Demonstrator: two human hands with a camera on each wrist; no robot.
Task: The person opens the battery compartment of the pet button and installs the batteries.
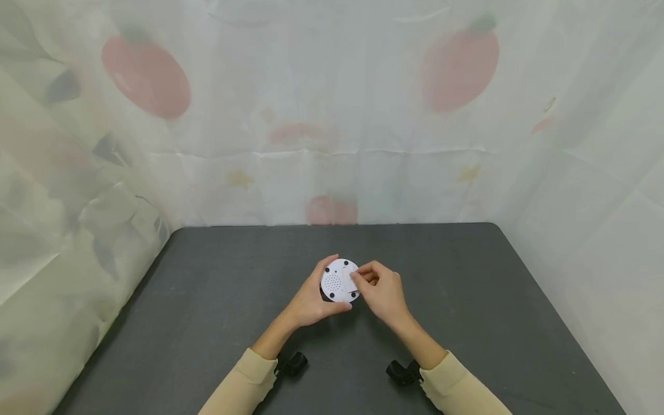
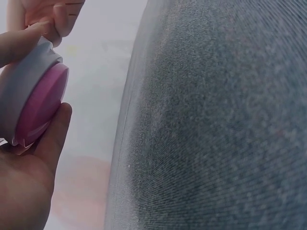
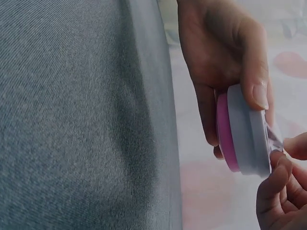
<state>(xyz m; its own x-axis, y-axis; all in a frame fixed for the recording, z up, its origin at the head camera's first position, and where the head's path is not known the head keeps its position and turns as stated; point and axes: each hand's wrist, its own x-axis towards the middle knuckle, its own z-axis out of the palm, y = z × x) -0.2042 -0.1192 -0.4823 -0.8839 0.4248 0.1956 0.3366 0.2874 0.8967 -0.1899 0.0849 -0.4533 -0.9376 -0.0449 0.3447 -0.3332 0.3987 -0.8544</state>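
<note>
My left hand (image 1: pixel 309 302) holds a round sound button (image 1: pixel 334 283) by its rim, thumb on one side and fingers on the other. Its white underside, with speaker holes and several dark round feet, faces up in the head view. The pink top (image 2: pixel 44 105) is turned downward, as the left wrist view also tells. Thumb and index finger of my right hand (image 1: pixel 385 292) pinch the edge of a small white battery cover (image 1: pixel 348 279) on that underside. In the right wrist view the cover (image 3: pixel 274 139) stands tilted up from the base. What lies under it is hidden.
Both hands are above a dark grey table (image 1: pixel 218 300). A pale printed curtain (image 1: pixel 332 104) hangs behind it and along both sides. Black wrist mounts (image 1: pixel 294 364) stick out below the beige sleeves (image 1: pixel 244 380).
</note>
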